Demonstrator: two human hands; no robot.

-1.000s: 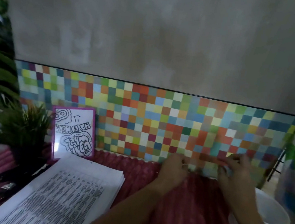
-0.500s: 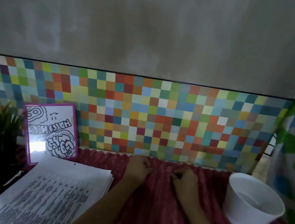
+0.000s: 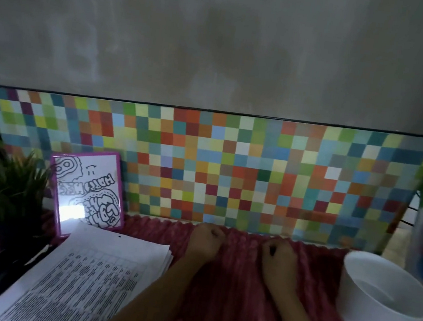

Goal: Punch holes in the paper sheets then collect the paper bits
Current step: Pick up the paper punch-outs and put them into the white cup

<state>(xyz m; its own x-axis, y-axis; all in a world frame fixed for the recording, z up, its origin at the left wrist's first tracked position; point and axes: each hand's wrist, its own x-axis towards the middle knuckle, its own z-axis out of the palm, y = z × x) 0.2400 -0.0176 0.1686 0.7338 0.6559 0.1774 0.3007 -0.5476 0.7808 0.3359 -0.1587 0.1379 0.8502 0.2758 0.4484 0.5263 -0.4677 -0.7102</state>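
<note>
Left of the bowl (image 3: 362, 315), the left hand (image 3: 205, 242) and right hand (image 3: 277, 256) rest clenched on the cloth (image 3: 226, 309); no bits show. The papers (image 3: 100, 274) lie farther left. Pinching bits out of the ribs probably works better than sweeping.

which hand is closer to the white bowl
The right hand: it lies between the left hand and the white bowl, while the left hand sits next to the stack of paper.

A home desk: printed paper sheets (image 3: 89, 278), potted plant (image 3: 1, 193), framed doodle (image 3: 89, 193), ribbed pink cloth (image 3: 226, 309), colourful mosaic panel (image 3: 230, 168).
</note>
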